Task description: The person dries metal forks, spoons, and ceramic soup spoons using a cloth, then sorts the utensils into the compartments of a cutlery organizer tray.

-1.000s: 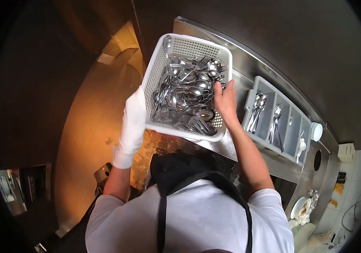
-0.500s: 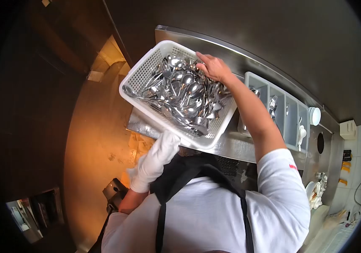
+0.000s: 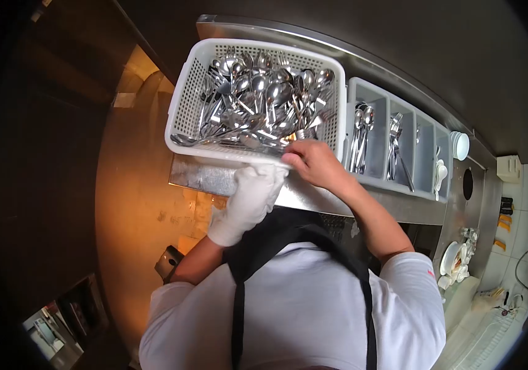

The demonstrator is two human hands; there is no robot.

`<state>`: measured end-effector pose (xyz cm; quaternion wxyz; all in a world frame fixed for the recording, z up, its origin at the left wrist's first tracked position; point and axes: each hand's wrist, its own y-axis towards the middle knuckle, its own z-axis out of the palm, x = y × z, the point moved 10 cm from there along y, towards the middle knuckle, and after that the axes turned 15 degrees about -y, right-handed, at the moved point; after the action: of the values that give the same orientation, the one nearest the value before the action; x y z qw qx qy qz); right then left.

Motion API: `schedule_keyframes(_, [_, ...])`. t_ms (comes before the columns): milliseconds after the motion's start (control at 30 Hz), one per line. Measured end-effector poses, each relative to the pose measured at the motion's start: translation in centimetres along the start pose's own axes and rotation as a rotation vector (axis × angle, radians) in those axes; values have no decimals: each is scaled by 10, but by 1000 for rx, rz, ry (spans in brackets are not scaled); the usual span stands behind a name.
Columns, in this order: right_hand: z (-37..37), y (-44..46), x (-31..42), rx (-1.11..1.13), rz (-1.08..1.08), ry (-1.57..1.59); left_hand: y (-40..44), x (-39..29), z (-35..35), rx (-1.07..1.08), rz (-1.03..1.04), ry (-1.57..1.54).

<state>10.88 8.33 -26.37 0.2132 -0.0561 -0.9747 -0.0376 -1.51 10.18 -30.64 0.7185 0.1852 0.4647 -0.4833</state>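
A white perforated plastic basket (image 3: 179, 102) full of mixed spoons and forks (image 3: 257, 92) sits on the steel counter in front of me. My left hand (image 3: 256, 192), covered by a white cloth glove, is closed at the basket's front rim; its fingertips are hard to make out. Beside it, my right hand (image 3: 316, 163) is bare, with curled fingers over the same rim near the front right corner and the thumb on the outer side. One long spoon (image 3: 184, 140) lies along the front left edge of the basket.
Right of the basket stands a grey compartment tray (image 3: 378, 148) with spoons, forks and white spoons (image 3: 440, 176) sorted in it. White bowls (image 3: 459, 146) are stacked beyond it. A round hole (image 3: 468, 184) opens in the counter, with dishes (image 3: 455, 259) further right.
The basket has turned straighter and moved away from me, now beside the tray. My right hand has gone from its far rim to the front rim; my left stays at the front.
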Motion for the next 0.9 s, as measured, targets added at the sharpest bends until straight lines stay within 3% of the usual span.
schedule_keyframes(67, [3,-11,-10,-83,41,-94,13,-8,14,-49,446,1051])
schedule_keyframes(100, [-1,-12,-9,-119,62,-29,13,-10,26,-87,497,1366])
schedule_keyframes(200, [2,-1,-6,-39,170,62,3,4,17,-53,507,1408])
schedule_keyframes(233, [0,6,3,-59,175,53,0,-1,8,-71,584,1206])
schedule_keyframes(333, [-4,38,29,-63,160,-56,-9,-4,-33,-126,263,276])
schedule_keyframes(367, [-8,48,37,-148,144,-41,-20,-4,-37,-147,49,-34])
schedule_keyframes(433, [-4,70,35,-169,190,-51,-41,-6,-44,-165,-137,-410])
schedule_keyframes(500, [2,92,31,-201,197,-106,-53,-22,-74,-201,65,-282])
schedule_keyframes(567, [0,94,41,-261,144,-148,-64,-31,-91,-241,172,-379])
schedule_keyframes(633, [-7,88,54,-241,164,-177,-74,-43,-90,-295,173,-707])
schedule_keyframes(667, [-1,80,48,-157,250,-118,-77,-46,-88,-321,164,-685])
schedule_keyframes(733, [-7,56,24,-241,330,-104,-88,-51,-88,-380,154,-638])
schedule_keyframes(800, [-17,27,-32,-251,616,-230,-99,-53,-90,-449,145,-590])
schedule_keyframes(900, [-16,10,-63,-58,755,-381,-97,-47,-93,-445,78,-557])
